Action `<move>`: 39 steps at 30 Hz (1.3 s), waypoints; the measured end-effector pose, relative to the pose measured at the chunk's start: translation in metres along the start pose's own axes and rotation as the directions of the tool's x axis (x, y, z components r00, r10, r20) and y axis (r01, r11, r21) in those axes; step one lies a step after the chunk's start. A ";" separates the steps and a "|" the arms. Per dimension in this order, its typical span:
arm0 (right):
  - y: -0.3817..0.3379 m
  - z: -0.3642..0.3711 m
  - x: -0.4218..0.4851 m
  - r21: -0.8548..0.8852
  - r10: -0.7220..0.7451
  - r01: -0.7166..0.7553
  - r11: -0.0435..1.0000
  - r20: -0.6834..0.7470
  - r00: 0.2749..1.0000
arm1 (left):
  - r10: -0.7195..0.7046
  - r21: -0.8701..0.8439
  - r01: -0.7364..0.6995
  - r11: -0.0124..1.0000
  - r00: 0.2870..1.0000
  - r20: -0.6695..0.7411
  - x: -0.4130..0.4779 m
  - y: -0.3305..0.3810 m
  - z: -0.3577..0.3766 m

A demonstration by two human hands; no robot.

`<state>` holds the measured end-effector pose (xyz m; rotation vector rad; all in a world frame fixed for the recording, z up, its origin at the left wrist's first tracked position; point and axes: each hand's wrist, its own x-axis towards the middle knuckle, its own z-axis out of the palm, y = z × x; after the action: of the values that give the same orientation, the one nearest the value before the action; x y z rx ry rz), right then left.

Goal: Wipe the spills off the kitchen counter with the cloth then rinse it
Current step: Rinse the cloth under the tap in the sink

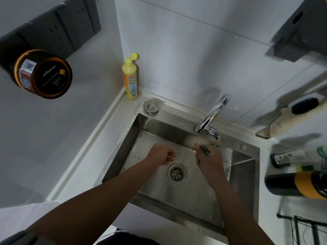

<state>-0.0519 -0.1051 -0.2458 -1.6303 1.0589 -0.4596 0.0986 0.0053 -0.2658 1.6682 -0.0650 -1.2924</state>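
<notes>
Over steel sink (244, 167), grey-tiled corner

The right hand (207, 160) closes over most of a dark thing (205, 150), too blurred to name; the black-and-yellow bottle (293, 184) runs off the right edge.

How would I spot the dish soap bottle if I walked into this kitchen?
Find the steel sink set in the counter. At its far left corner, where the two walls meet, stands the yellow bottle. It is upright with an orange label and its flip cap open, the only bright yellow thing there.
</notes>
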 end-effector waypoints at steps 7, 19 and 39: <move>0.029 0.028 0.018 -0.237 0.050 -0.048 0.970 0.000 0.999 | 0.158 0.102 -0.163 0.981 0.986 0.062 -0.011 0.006 0.008; 0.047 0.039 0.010 -0.666 0.012 0.162 0.728 0.249 0.969 | 0.163 0.283 -0.225 0.932 0.960 0.228 -0.023 0.005 0.004; -0.048 -0.050 -0.069 -0.267 -0.076 0.112 0.957 0.141 0.987 | 0.662 0.454 -0.803 0.387 0.585 0.469 -0.090 0.063 0.039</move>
<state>-0.1065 -0.0764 -0.1697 -1.9359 0.9827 -0.2720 0.0607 -0.0018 -0.1554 1.6678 -1.3978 -0.7186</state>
